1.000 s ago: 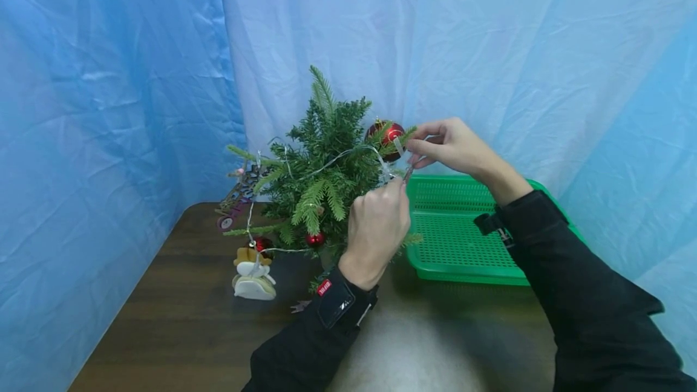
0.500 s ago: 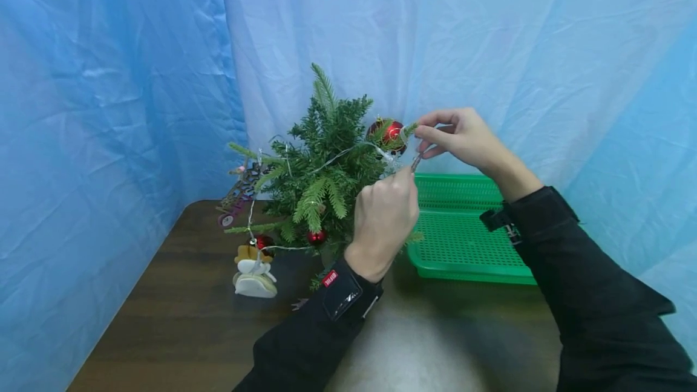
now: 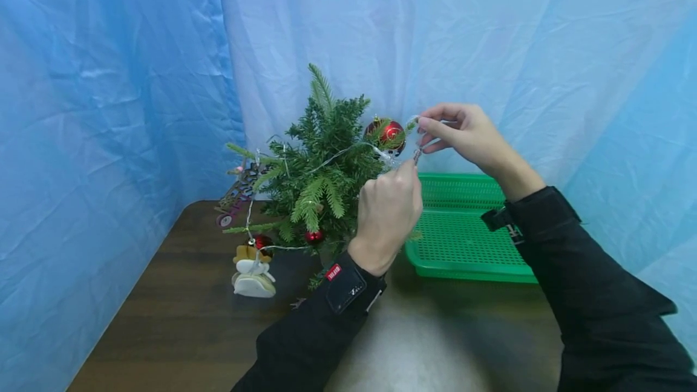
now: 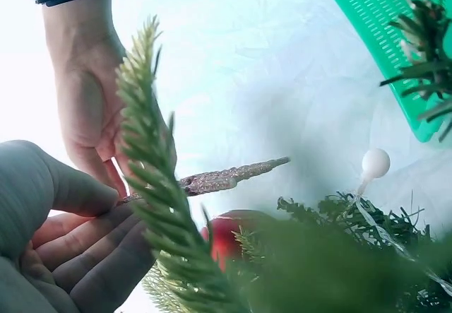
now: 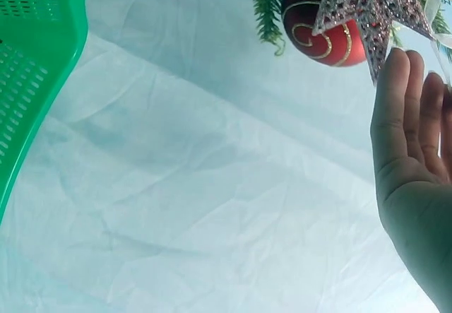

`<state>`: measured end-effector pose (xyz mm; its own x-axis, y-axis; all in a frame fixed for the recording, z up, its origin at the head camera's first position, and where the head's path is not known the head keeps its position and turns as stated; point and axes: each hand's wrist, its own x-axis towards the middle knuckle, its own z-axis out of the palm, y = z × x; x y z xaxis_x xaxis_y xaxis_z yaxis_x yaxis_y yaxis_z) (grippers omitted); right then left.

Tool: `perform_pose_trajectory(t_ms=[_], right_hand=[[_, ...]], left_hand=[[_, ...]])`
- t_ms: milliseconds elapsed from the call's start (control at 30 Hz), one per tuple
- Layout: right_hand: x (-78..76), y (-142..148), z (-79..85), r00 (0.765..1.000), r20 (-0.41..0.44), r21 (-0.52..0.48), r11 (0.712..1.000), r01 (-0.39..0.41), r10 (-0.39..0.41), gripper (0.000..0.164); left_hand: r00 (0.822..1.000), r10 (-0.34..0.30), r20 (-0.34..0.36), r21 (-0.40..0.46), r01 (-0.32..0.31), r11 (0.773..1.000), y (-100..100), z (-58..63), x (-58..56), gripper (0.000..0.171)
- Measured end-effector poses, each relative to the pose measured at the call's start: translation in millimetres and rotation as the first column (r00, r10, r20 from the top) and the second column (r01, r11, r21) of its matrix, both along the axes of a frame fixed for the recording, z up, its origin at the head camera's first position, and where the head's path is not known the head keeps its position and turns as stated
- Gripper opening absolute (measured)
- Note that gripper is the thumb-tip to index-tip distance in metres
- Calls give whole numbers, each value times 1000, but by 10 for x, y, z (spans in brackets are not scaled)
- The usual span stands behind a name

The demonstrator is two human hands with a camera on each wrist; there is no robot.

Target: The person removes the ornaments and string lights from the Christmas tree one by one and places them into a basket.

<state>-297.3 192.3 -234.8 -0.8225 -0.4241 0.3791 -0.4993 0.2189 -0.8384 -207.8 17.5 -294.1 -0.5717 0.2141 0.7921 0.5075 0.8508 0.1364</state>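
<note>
I'd expect the glitter star, at the right side of the tree, to be light, stiff and brittle-tipped, best held near its middle, while my left hand pinches its edge and my right hand seemingly its white ribbon.

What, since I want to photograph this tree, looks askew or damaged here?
The wheeled ornament at the left of the tree, in the head view, looks askew: it slants rather than hanging straight. A small piece beside the left sleeve is too unclear to judge. Nothing visibly broken or spilled stands out.
</note>
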Motion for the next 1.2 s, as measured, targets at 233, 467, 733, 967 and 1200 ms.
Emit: perform_pose_trajectory(t_ms=[233, 467, 733, 967, 1200], right_hand=[[-33, 8, -45, 999, -12, -85, 996, -33, 32, 32], [-41, 118, -163, 998, -33, -133, 990, -51, 46, 24], [-39, 124, -248, 994, -91, -197, 977, -78, 61, 22], [-20, 134, -279, 984, -175, -214, 974, -77, 39, 18], [-35, 232, -361, 992, -125, -99, 995, -8, -5, 19]], left_hand=[[999, -32, -1, 26, 32, 999, 1, -20, -5, 19], [998, -52, -18, 11, 52, 999, 10, -54, 18, 18], [997, -56, -53, 18, 57, 998, 8, -46, 27, 17], [995, -80, -53, 34, 82, 996, -5, -37, 39, 16], [996, -88, -27, 21, 88, 996, 0, -60, 64, 20]])
